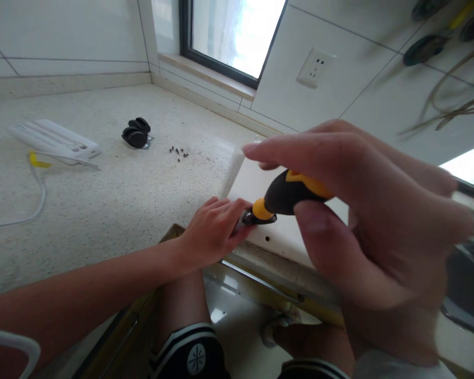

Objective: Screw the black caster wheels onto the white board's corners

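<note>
My right hand (363, 210) is closed around the black and yellow handle of a screwdriver (294, 193), its index finger stretched forward along the top. The screwdriver points left and down toward a small black and metal caster (265, 219), which is largely hidden. My left hand (217, 226) pinches the caster against a white board (247, 181) near the counter's front edge. A dark hole shows in the board beside it. The screwdriver's tip is hidden, so its contact with a screw cannot be made out.
Several loose screws (177, 151) lie on the speckled counter (114, 195), near black casters (137, 132). A white flat package (53, 138) and white cable (43, 197) are at left. A wall socket (316, 68) and window (237, 37) stand behind.
</note>
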A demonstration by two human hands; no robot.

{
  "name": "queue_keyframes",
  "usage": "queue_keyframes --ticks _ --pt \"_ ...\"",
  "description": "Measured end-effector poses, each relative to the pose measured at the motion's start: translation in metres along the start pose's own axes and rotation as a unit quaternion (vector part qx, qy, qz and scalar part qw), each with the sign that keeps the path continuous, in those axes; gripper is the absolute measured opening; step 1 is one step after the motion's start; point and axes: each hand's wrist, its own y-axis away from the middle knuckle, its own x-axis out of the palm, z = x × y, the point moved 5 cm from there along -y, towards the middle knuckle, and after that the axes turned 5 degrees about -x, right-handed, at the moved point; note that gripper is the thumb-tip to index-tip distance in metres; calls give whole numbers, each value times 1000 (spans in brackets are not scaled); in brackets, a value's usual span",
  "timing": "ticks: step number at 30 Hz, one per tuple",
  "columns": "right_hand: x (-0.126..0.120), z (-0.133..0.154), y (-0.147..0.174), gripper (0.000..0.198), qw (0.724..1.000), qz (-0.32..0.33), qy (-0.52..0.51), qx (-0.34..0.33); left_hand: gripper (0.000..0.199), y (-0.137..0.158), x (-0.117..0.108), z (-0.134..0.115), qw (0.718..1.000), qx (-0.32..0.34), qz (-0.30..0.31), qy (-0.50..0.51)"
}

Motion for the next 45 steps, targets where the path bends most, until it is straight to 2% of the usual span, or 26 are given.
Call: queue_keyframes --ticks 2,5,9,10,12,14,16,18,19,20,22,24,26,28,29,31,33,34,35,37,39,40,41,43,44,45 --pt "-5 -4 2 37 1000 -21 14 9 23 1 -1 -1 999 24 -21 -23" --pt "-9 -5 2 28 998 -40 54 -5 21 3 -2 -2 997 38 -45 -44" --pt "-6 -6 2 47 1000 -9 -25 -14 22 3 -2 -2 997 39 -50 -49" --pt "-6 -7 3 46 999 -26 -23 -8 22 3 -3 -2 996 44 -56 -49" --pt "-9 -11 5 29 995 -101 25 -10 23 3 -4 -3 995 51 -67 -48" --pt "-11 -11 7 35 985 -147 81 -44 23 3 -5 -4 995 52 -70 -50" --pt "-6 -12 4 41 990 -98 73 -65 21 2 -5 -5 995 54 -68 -53" --pt "-2 -14 1 50 998 -21 23 -50 19 2 -6 -6 995 56 -67 -55" --pt "-1 -15 0 53 999 -6 11 -38 19 2 -6 -6 995 57 -67 -55" --pt "-2 -16 -1 48 999 -11 18 -31 19 1 -6 -6 995 58 -67 -55" --pt "-9 -13 0 30 992 -78 85 -53 19 2 -7 -7 994 58 -67 -58" --pt "-12 -10 1 45 981 -112 134 -79 18 2 -7 -7 994 57 -67 -62" --pt "-9 -12 1 56 990 -63 101 -71 19 2 -6 -6 995 54 -62 -64" --pt "-4 -17 0 53 999 -1 24 -38 22 1 -6 -6 995 52 -59 -61" --pt "-3 -19 1 49 1000 -1 4 -28 24 1 -6 -6 995 52 -59 -58" --pt "-2 -21 2 34 997 -54 45 -25 26 1 -7 -6 995 48 -64 -52" --pt "-4 -19 6 43 979 -154 126 -49 27 1 -7 -6 995 48 -70 -48" --pt "-4 -18 8 47 972 -184 137 -57 25 1 -7 -6 995 50 -70 -45" --pt "-2 -18 9 49 974 -184 118 -55 24 1 -7 -6 995 54 -69 -43" --pt "5 -23 8 53 995 -99 14 -19 21 2 -7 -6 995 58 -70 -40" --pt "12 -27 8 59 997 5 -67 35 20 2 -7 -6 995 52 -71 -44" --pt "11 -27 8 55 997 11 -65 36 21 2 -7 -5 995 49 -72 -46" --pt "8 -26 7 45 999 -19 -31 14 22 2 -7 -5 995 47 -72 -48" --pt "-2 -19 7 29 986 -137 79 -52 21 3 -7 -5 995 47 -76 -50" --pt "-3 -16 8 33 974 -176 121 -75 20 3 -7 -5 994 49 -79 -51" --pt "-3 -15 6 39 971 -179 140 -77 19 3 -7 -4 994 51 -78 -52"
